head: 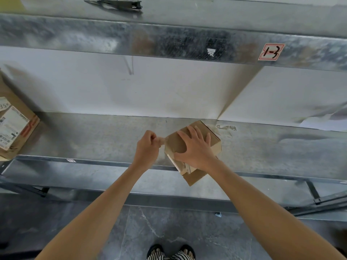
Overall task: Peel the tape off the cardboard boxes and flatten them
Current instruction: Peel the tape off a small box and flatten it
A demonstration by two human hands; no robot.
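From my remote view I see one small brown cardboard box [175, 145] on the grey metal shelf [93, 136]. It stands near the front edge, turned at an angle, and its near part hangs over that edge. The cardboard is plain brown. On the near side there is something pale, maybe a label or folded paper, but the wrist covers most of it, so I cannot say which.

The right hand [197, 149] lies on top of the box with the fingers spread wide and the thumb stretched to the left, pressing down. The left hand [147, 149] is just beside the box's left corner. Its fingers are curled and pinch the end of a tape strip [162, 140]. The tape is thin and half transparent, and it runs from the fingertips to the corner of the box. How far it is attached along the box I cannot make out, because the picture is soft there.

The right hand hides a big part of the top face, so the flaps and seams are not visible. At the left border there is a second box [16, 128] with printed white labels, cut off by the frame. On the upper shelf beam a sticker [271, 51] reads "1-3". A dark flat object on the top shelf is too unclear to name.
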